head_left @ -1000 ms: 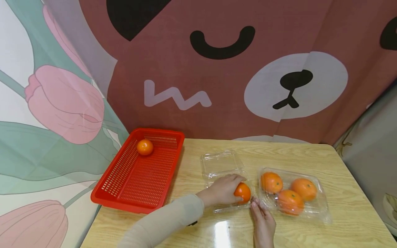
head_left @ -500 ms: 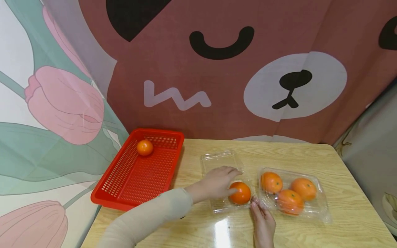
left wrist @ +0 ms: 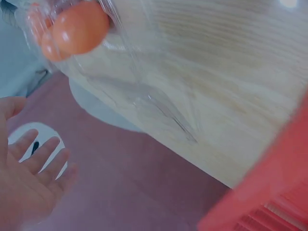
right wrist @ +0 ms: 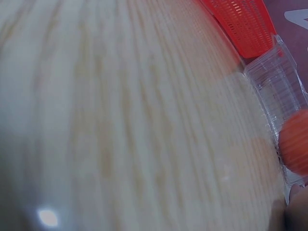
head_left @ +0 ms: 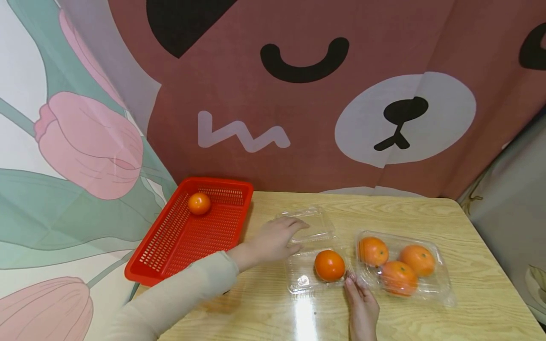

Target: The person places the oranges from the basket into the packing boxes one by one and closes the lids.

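Note:
In the head view my left hand (head_left: 273, 239) hovers holding nothing between the red basket and a clear plastic clamshell box (head_left: 298, 279), over the box's left side. Its fingers are extended, as the left wrist view also shows of the hand (left wrist: 33, 178). A single orange (head_left: 330, 265) sits in the right part of the box, whose lid (head_left: 307, 222) lies folded back. My right hand (head_left: 363, 308) pinches the box's right edge between thumb and fingers. In the right wrist view only a bit of that hand (right wrist: 297, 209) shows, below the orange (right wrist: 296, 142).
A red plastic basket (head_left: 192, 246) stands at the left with one orange (head_left: 199, 203) in its far corner. Right of the open box lies a closed clear box (head_left: 439, 284) with three oranges (head_left: 399, 278). A printed cloth (head_left: 239, 166) hangs behind the wooden table (head_left: 477, 265).
My left hand has let go of the orange, which now rests in the open box, and has moved left toward the basket. The right hand stays at the box's edge.

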`<control>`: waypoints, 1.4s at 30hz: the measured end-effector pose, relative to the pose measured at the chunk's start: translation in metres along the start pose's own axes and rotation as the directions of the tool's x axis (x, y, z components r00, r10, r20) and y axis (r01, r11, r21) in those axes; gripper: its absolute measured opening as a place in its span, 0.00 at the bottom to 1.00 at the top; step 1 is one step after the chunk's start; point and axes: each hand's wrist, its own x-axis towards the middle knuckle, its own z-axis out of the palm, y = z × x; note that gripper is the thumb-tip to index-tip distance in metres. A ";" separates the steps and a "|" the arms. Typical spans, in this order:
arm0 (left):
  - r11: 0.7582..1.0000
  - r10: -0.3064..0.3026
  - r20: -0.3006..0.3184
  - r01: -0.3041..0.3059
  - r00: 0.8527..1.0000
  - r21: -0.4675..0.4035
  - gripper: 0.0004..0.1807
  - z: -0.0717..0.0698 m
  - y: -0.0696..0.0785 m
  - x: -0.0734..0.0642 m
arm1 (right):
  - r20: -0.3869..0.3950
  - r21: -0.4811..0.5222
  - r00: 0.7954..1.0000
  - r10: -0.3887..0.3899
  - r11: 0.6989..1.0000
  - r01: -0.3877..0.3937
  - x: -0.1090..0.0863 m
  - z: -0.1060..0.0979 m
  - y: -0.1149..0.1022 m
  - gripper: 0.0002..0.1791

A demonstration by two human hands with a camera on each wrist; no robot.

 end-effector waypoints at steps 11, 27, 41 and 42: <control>0.996 -0.085 -0.064 0.083 0.994 -0.033 0.29 -0.010 -0.038 -0.016 | -0.005 -0.022 1.000 0.018 1.000 -0.018 0.001 0.000 -0.001 0.08; 0.972 -0.231 -0.190 0.219 0.954 -0.079 0.26 -0.021 -0.079 -0.050 | -0.004 -0.081 1.000 0.005 0.997 -0.005 0.001 -0.002 0.000 0.06; 0.899 -0.437 -0.238 0.411 0.867 -0.153 0.27 -0.020 -0.138 -0.061 | 0.007 -0.137 1.000 -0.001 0.991 0.002 0.001 -0.002 0.000 0.07; 0.892 -0.450 -0.238 0.422 0.861 -0.161 0.28 -0.020 -0.142 -0.062 | 0.003 -0.136 1.000 0.002 0.991 -0.001 0.001 -0.002 0.000 0.08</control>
